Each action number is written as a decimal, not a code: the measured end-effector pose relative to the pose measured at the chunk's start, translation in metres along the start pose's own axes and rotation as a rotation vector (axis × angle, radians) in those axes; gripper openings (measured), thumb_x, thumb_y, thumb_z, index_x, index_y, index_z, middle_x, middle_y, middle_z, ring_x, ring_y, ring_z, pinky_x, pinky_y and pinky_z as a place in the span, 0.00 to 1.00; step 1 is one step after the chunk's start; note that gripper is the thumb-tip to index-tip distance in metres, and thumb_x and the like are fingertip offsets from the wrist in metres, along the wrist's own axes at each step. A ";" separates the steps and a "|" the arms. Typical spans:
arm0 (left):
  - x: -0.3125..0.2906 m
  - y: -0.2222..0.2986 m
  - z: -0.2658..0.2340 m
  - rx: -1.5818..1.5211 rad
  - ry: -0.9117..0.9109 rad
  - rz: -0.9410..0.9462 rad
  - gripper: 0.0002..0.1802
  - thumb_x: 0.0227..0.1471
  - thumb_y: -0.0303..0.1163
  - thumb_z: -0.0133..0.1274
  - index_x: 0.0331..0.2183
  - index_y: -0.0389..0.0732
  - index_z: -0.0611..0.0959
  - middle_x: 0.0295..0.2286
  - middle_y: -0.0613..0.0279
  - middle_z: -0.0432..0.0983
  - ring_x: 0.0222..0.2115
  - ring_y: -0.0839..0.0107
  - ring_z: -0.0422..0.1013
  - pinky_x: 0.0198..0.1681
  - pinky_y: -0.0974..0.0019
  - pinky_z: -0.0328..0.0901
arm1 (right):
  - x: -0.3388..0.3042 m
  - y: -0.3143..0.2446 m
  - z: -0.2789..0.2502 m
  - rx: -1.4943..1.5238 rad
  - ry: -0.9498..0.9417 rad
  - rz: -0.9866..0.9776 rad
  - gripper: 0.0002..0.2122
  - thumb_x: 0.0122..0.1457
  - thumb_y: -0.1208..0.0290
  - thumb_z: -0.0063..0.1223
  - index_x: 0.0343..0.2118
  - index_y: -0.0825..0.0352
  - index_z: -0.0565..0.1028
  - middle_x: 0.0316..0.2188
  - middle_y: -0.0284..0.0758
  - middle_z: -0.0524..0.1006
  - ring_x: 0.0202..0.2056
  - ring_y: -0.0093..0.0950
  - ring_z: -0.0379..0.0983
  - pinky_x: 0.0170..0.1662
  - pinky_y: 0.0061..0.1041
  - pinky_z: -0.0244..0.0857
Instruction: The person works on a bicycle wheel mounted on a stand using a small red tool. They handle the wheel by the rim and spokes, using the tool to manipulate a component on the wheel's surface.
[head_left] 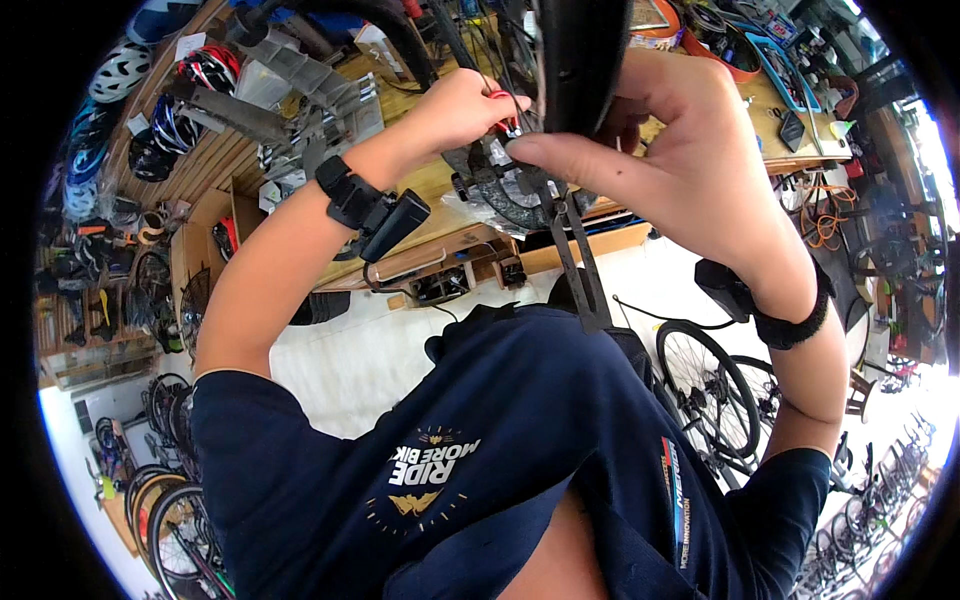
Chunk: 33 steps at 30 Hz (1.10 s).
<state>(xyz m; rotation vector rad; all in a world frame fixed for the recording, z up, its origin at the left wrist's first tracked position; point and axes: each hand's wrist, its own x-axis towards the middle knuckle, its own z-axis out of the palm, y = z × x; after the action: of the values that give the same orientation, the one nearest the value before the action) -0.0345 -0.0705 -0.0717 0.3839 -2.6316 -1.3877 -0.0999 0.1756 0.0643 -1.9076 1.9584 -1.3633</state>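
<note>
My left hand (462,110) is closed in a pinch on a small red-handled tool (504,112), whose exact kind I cannot make out. Right beside it, a black curved piece that looks like a bicycle tyre (582,65) comes down from the upper edge. Around it curls my right hand (690,140), with its thumb pointing left toward the red tool and its other fingers partly hidden behind the black piece. Just below both hands are a dark round part (503,190) and a flat slotted metal arm (577,265) that reaches down toward my shirt.
A wooden workbench (440,215) lies beneath my hands, with a blue tray (785,75) at its far right. Grey metal fixtures (300,75) stand to the left. Helmets (120,72) hang at far left. Bicycle wheels (705,385) stand on the floor at right.
</note>
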 end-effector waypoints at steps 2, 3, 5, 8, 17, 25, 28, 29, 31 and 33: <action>-0.002 -0.006 0.001 -0.090 -0.012 0.032 0.18 0.53 0.43 0.59 0.26 0.36 0.84 0.20 0.63 0.76 0.21 0.75 0.69 0.26 0.69 0.63 | 0.001 -0.002 -0.001 0.039 -0.006 0.012 0.10 0.50 0.68 0.70 0.29 0.69 0.81 0.22 0.29 0.80 0.20 0.13 0.70 0.24 0.14 0.63; -0.003 -0.008 0.001 -0.130 -0.016 0.046 0.17 0.53 0.42 0.59 0.26 0.36 0.84 0.20 0.64 0.76 0.21 0.76 0.69 0.26 0.70 0.63 | 0.002 -0.004 -0.002 0.057 -0.021 0.036 0.10 0.51 0.69 0.70 0.30 0.69 0.81 0.23 0.29 0.80 0.20 0.13 0.70 0.24 0.14 0.63; -0.004 -0.009 0.000 -0.207 -0.021 0.062 0.15 0.53 0.41 0.60 0.27 0.37 0.85 0.21 0.66 0.77 0.22 0.79 0.69 0.26 0.72 0.63 | 0.006 -0.006 -0.007 0.088 -0.052 0.084 0.10 0.51 0.69 0.69 0.32 0.70 0.81 0.25 0.29 0.81 0.21 0.13 0.71 0.25 0.14 0.63; -0.026 0.039 -0.005 -0.238 -0.032 0.014 0.14 0.53 0.40 0.60 0.27 0.38 0.85 0.21 0.68 0.77 0.22 0.82 0.70 0.25 0.75 0.62 | 0.026 -0.003 -0.017 0.239 -0.126 -0.244 0.14 0.59 0.65 0.59 0.40 0.72 0.77 0.29 0.33 0.80 0.22 0.16 0.71 0.24 0.16 0.65; -0.053 0.117 -0.034 -0.606 -0.131 -0.059 0.13 0.53 0.38 0.60 0.26 0.38 0.85 0.19 0.71 0.74 0.17 0.88 0.64 0.19 0.83 0.56 | 0.076 -0.022 -0.047 -0.128 -0.453 -0.640 0.16 0.58 0.64 0.60 0.42 0.70 0.76 0.27 0.32 0.79 0.21 0.16 0.71 0.24 0.15 0.65; -0.041 0.161 -0.072 -0.995 -0.342 0.126 0.16 0.63 0.36 0.46 0.27 0.38 0.82 0.16 0.69 0.75 0.09 0.86 0.58 0.13 0.78 0.52 | 0.086 -0.037 -0.056 -0.323 -0.502 -0.805 0.18 0.57 0.62 0.62 0.45 0.69 0.75 0.25 0.31 0.78 0.20 0.17 0.71 0.24 0.15 0.66; -0.047 0.180 -0.083 -1.093 -0.343 0.032 0.18 0.62 0.38 0.47 0.25 0.38 0.81 0.16 0.67 0.76 0.10 0.87 0.59 0.13 0.78 0.51 | 0.088 -0.042 -0.060 -0.376 -0.497 -0.851 0.18 0.57 0.62 0.62 0.45 0.69 0.75 0.25 0.31 0.77 0.20 0.17 0.71 0.24 0.15 0.66; -0.052 0.186 -0.083 -1.099 -0.294 -0.040 0.18 0.62 0.38 0.47 0.25 0.39 0.81 0.17 0.67 0.77 0.10 0.87 0.59 0.13 0.78 0.52 | 0.091 -0.043 -0.059 -0.388 -0.489 -0.868 0.19 0.57 0.62 0.62 0.46 0.68 0.75 0.25 0.31 0.77 0.19 0.17 0.71 0.24 0.15 0.66; -0.053 0.189 -0.082 -0.967 -0.240 -0.068 0.16 0.62 0.38 0.48 0.26 0.40 0.81 0.18 0.65 0.77 0.10 0.87 0.61 0.13 0.76 0.55 | 0.092 -0.045 -0.061 -0.422 -0.454 -0.901 0.19 0.57 0.61 0.63 0.46 0.68 0.74 0.24 0.30 0.77 0.19 0.17 0.71 0.24 0.15 0.66; -0.051 0.180 -0.070 -0.760 -0.207 -0.036 0.14 0.62 0.39 0.49 0.28 0.41 0.81 0.18 0.68 0.74 0.13 0.87 0.61 0.17 0.77 0.58 | 0.092 -0.044 -0.065 -0.467 -0.384 -0.906 0.20 0.56 0.61 0.63 0.47 0.68 0.74 0.24 0.30 0.77 0.19 0.17 0.71 0.24 0.15 0.66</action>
<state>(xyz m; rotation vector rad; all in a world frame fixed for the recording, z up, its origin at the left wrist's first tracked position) 0.0028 -0.0136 0.1159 0.1885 -1.9961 -2.3759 -0.1263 0.1398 0.1769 -3.1999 1.3147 -0.5097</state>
